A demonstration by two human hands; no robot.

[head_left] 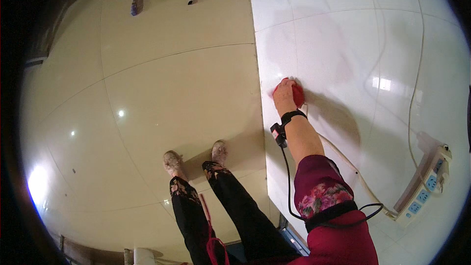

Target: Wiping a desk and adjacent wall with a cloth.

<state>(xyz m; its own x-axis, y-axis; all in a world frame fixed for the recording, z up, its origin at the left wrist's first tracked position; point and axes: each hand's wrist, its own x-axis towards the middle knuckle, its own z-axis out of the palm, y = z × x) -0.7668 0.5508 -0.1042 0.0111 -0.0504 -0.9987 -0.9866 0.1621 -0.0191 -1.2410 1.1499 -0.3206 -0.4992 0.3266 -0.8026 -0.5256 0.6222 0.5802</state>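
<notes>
- I see the right hand (285,99) pressed flat over a red cloth (296,93) on the white counter (343,44), near its left edge; open surface beyond
- left hand out of my view; power strip (426,186) well apart at right

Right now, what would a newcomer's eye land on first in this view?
The right hand pressing a red cloth flat on the white tiled surface, mid-picture, with a black strap and a small device at the wrist. Next, the white power strip at the lower right, its cord trailing across the tiles. At the left, the person's two shoes stand on the glossy cream floor.
</notes>
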